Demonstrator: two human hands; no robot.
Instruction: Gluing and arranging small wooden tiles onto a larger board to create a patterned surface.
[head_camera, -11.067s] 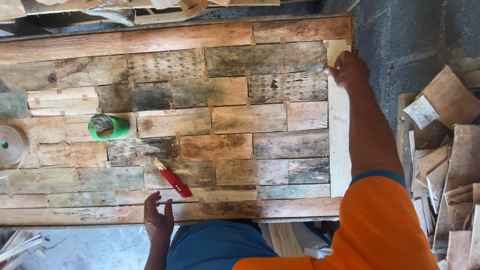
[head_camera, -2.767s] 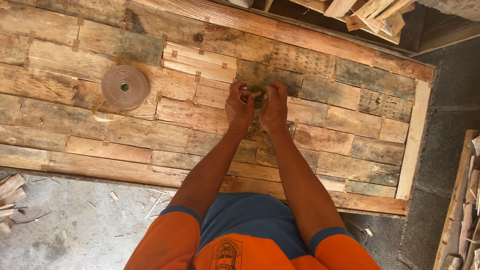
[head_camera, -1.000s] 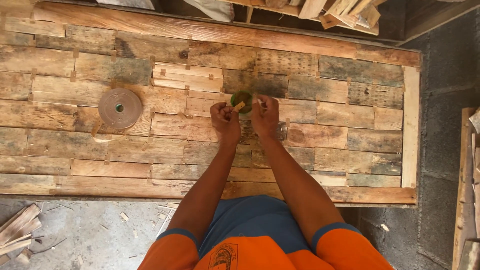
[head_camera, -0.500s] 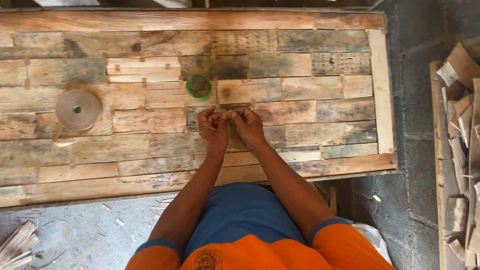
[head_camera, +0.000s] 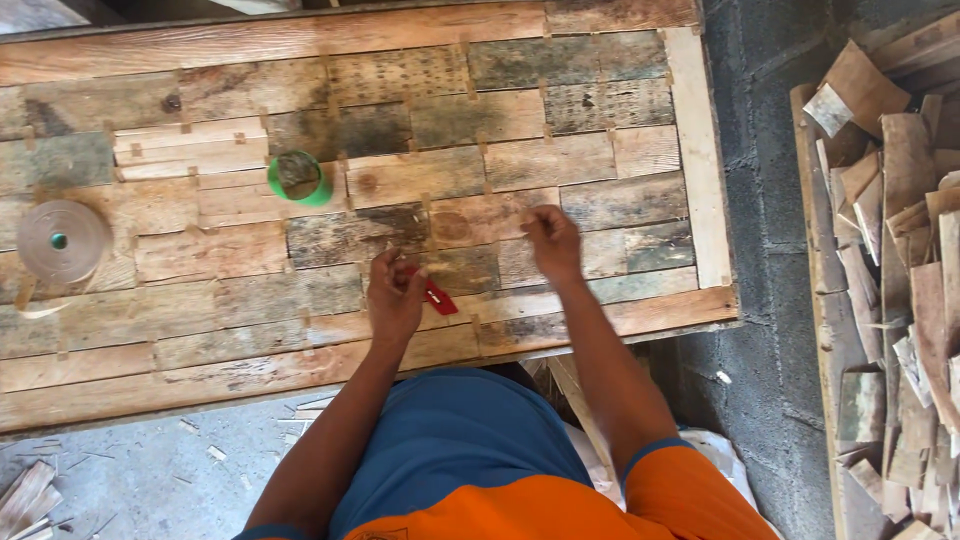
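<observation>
Head view: one wooden panel of patchwork planks lies across the bench. Left hand grips one red utility knife near the panel's front edge. Right hand pinched shut; what it holds, cannot tell. One green cup, one tape roll, one scrap-wood pile at right.

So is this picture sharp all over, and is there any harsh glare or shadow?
Head view: soft, even daylight, no glare on the wooden panel; the right hand is slightly motion-blurred, the left hand by the red cutter crisper; the green roll and the scrap wood pile look reasonably sharp.
</observation>
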